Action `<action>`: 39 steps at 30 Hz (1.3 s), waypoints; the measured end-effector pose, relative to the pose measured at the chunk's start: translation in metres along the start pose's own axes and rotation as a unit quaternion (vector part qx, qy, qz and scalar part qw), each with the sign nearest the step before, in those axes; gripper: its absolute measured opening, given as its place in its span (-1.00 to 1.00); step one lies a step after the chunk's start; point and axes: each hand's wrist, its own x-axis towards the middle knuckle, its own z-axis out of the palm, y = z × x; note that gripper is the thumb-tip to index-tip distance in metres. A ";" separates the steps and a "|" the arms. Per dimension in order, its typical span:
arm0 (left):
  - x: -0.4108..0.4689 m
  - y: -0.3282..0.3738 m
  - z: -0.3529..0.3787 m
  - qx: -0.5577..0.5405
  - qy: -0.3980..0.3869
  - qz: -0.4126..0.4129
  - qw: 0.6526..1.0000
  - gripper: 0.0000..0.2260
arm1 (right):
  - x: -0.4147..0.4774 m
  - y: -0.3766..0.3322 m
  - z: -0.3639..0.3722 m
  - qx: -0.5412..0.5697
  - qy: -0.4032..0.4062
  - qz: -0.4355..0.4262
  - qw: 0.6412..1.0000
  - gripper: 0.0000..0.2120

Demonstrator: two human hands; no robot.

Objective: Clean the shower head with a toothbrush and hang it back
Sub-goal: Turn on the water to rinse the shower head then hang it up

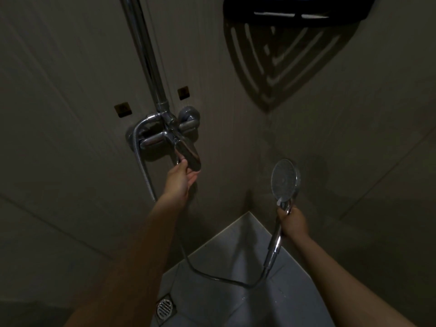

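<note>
A round chrome shower head [284, 178] stands upright at the right, its nozzle face turned toward me. My right hand [293, 223] grips its chrome handle just below the head. A metal hose [219, 277] loops from the handle's foot down over the floor and up to the mixer tap [165, 135] on the wall. My left hand [182, 175] reaches up and holds the end of the tap's chrome lever [192, 154], thumb on top and fingers underneath. No toothbrush is in view.
A chrome riser pipe [146, 50] climbs the wall above the tap. A black corner shelf [285, 10] hangs at the top right and casts a slotted shadow. A round floor drain [165, 309] sits in the grey tiled floor below. The room is dim.
</note>
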 end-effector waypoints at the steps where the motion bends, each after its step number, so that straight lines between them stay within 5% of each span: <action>1: 0.000 -0.001 0.000 0.000 0.000 0.001 1.000 -0.63 | 0.001 0.001 -0.001 -0.005 0.000 -0.001 1.000 -0.75; 31: 0.000 -0.009 0.005 -0.019 0.033 -0.011 0.999 -0.61 | 0.025 0.016 -0.019 -0.057 0.040 0.037 0.997 -0.60; 36: -0.002 -0.011 0.002 0.030 0.039 -0.020 0.999 -0.84 | 0.022 0.013 -0.019 -0.047 0.045 0.031 0.997 -0.65; 39: 0.000 -0.014 0.001 0.054 0.035 -0.014 0.998 -0.78 | 0.020 0.012 -0.019 -0.052 0.048 0.033 0.997 -0.66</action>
